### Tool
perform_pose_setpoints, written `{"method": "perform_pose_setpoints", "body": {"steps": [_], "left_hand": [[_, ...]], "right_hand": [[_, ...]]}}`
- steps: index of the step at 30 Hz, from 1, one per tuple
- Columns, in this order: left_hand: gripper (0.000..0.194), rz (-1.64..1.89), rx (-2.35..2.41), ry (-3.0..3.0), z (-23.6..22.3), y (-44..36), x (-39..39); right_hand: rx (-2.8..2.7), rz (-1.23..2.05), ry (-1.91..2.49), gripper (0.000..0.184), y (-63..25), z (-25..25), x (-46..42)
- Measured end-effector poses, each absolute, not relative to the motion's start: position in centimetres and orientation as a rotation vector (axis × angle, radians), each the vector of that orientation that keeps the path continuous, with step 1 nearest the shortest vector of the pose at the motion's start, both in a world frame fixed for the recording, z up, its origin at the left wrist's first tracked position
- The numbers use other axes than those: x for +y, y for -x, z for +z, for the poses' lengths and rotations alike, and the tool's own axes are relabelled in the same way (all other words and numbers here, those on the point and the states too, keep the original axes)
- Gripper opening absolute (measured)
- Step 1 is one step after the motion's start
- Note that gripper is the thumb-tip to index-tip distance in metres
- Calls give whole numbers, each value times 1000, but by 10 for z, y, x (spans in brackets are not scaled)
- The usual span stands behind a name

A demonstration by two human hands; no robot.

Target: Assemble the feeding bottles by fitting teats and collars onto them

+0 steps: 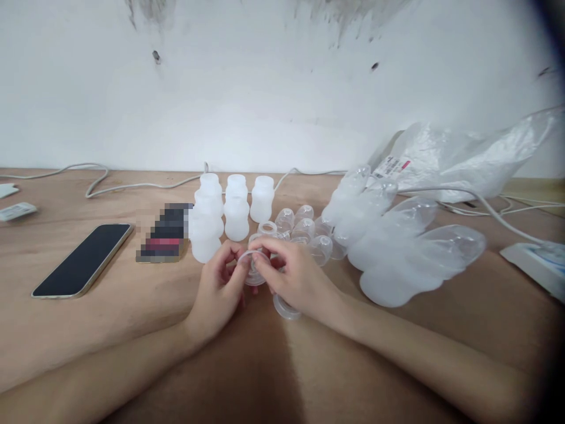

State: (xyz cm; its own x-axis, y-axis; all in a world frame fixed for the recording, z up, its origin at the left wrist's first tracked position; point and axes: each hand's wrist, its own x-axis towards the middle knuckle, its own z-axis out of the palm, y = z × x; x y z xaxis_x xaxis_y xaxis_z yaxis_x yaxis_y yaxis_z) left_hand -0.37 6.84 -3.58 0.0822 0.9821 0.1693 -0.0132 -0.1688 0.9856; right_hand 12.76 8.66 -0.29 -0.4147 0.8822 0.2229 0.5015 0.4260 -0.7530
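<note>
While both hands pinch a clear round piece (253, 274) by its rim, white bottles (236, 211) stand just beyond the left hand (220, 290); what they contain cannot be made out. Frosted bottles with clear domed tops (388, 250) cluster beyond the right forearm, leaning outward, and clear domed pieces (304, 231) lie between the two groups. A clear plastic bag (441, 158) with a label sits crumpled behind, its contents unclear. The wooden tabletop (154, 359) runs back to the wall and shows between the forearms; a phone (83, 260) lies well left. Thumbs and fingertips are drawn in narrow, the right hand (300, 275) above a clear rimmed disc (286, 308), forearms angled inward
</note>
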Motion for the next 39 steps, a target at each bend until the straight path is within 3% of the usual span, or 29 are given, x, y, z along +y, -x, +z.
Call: {"method": "perform_pose_setpoints", "body": {"steps": [11,18,25,39], "left_hand": [[20,1261,1120,-1365,-34,4,71],[19,1268,1140,-1221,-37,2,73],[20,1274,1096,-1299,-35,3,71],[21,1253,1087,-1352,-37,2,70]], "right_hand": [[-2088,798,1211,14,-128,-4,87],[-2080,849,1229,24,-131,-3,85],[-2127,645,1133,26,-131,-1,87],[-1996,814,1168,13,-129,-5,88]]}}
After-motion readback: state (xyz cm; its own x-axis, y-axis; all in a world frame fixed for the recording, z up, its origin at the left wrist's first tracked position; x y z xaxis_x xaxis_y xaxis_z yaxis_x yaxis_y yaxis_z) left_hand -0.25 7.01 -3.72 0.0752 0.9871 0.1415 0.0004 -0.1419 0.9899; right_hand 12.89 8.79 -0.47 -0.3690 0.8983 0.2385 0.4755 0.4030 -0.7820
